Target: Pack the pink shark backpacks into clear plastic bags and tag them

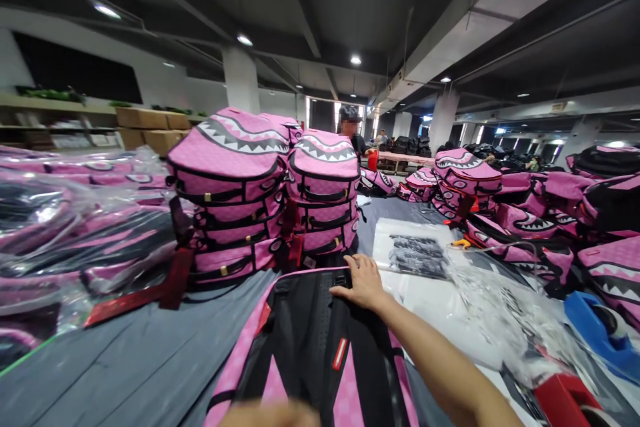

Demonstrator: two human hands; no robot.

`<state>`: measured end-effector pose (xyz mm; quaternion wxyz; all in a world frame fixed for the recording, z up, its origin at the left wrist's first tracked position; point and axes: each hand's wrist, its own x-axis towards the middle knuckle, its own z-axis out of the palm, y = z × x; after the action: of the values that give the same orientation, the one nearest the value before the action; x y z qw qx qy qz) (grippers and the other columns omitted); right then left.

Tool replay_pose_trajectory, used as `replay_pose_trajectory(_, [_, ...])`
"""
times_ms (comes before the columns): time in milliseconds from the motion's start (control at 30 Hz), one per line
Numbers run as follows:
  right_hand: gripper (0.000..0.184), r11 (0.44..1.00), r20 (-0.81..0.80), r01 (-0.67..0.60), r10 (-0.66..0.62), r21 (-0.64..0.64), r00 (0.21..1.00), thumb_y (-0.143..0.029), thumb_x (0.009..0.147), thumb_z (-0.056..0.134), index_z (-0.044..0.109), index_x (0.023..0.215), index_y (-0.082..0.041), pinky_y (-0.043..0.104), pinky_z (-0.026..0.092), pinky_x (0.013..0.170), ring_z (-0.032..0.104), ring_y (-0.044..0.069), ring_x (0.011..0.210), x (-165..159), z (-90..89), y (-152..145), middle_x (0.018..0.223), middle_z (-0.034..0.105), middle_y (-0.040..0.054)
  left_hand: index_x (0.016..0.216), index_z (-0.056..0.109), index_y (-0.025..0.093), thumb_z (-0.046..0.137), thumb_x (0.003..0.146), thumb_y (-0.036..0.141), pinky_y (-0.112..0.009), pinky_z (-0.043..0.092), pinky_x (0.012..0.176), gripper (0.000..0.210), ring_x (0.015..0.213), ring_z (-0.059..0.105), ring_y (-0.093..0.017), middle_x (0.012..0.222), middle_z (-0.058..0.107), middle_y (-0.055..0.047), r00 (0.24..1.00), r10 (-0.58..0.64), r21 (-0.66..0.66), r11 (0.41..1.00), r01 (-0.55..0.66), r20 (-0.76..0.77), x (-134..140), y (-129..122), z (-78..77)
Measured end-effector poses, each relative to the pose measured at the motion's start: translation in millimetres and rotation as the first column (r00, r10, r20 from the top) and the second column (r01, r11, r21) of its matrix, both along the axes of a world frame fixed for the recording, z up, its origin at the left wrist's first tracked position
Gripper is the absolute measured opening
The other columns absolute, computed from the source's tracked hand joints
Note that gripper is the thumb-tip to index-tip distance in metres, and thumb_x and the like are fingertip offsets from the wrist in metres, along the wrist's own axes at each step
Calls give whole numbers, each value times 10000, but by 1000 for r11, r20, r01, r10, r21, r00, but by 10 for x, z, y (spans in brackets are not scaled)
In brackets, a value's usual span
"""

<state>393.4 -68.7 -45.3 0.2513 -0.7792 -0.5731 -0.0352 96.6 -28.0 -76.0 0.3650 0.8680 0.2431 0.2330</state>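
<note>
A pink and black backpack (310, 333) lies in front of me with its black back panel and shoulder straps facing up. My right hand (364, 281) grips its top edge, the fingers curled over the rim and the thumb on the black strap side. At the bottom edge of the view, my left hand (273, 415) is a blur over the lower part of the backpack; its fingers cannot be made out. A small red label (340, 353) shows on the right strap.
Stacked pink shark-mouth backpacks (227, 180) stand beyond, with another stack (324, 193) beside them. Plastic-wrapped backpacks (100, 240) fill the left. To the right lie clear plastic bags (425, 300), a blue tape dispenser (603, 337) and a red dispenser (565, 400). A person (353, 133) stands farther back.
</note>
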Motion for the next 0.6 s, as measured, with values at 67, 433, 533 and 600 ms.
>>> replay_pose_trajectory(67, [892, 996, 43, 89, -88, -8, 995, -726, 773, 738, 551, 1409, -129, 558, 310, 1149, 434, 408, 1380, 7, -154, 10, 1429, 532, 237, 1214, 708, 297, 394, 890, 634, -444, 491, 1074, 563, 1207, 645, -319, 1245, 735, -63, 984, 176, 145, 974, -175, 3, 198, 473, 122])
replay_pose_trajectory(433, [717, 973, 107, -68, 45, 222, 993, -542, 734, 841, 579, 1280, -158, 520, 452, 1091, 574, 346, 1196, -41, -643, -166, 1243, 628, 167, 1286, 618, 103, 497, 888, 438, -496, 443, 1150, 534, 1288, 594, -343, 1318, 663, -207, 963, 266, 467, 848, -250, 32, 917, 792, -489])
replay_pose_trajectory(533, [646, 972, 168, -141, 110, 186, 980, -487, 771, 828, 594, 1256, -131, 523, 479, 1053, 592, 340, 1140, -212, -713, -364, 1198, 647, 174, 1274, 625, 124, 510, 902, 447, -521, 469, 1117, 506, 1244, 612, -352, 1272, 682, -191, 970, 244, 480, 849, -221, 16, 572, 606, -605])
replay_pose_trajectory(600, [574, 969, 187, -183, 150, 169, 971, -438, 811, 807, 600, 1249, -132, 514, 495, 1025, 600, 327, 1115, -297, -761, -517, 1170, 658, 166, 1297, 620, 159, 529, 906, 473, -515, 470, 1117, 510, 1240, 615, -337, 1284, 688, -160, 978, 210, 474, 862, -179, -14, 380, 527, -669])
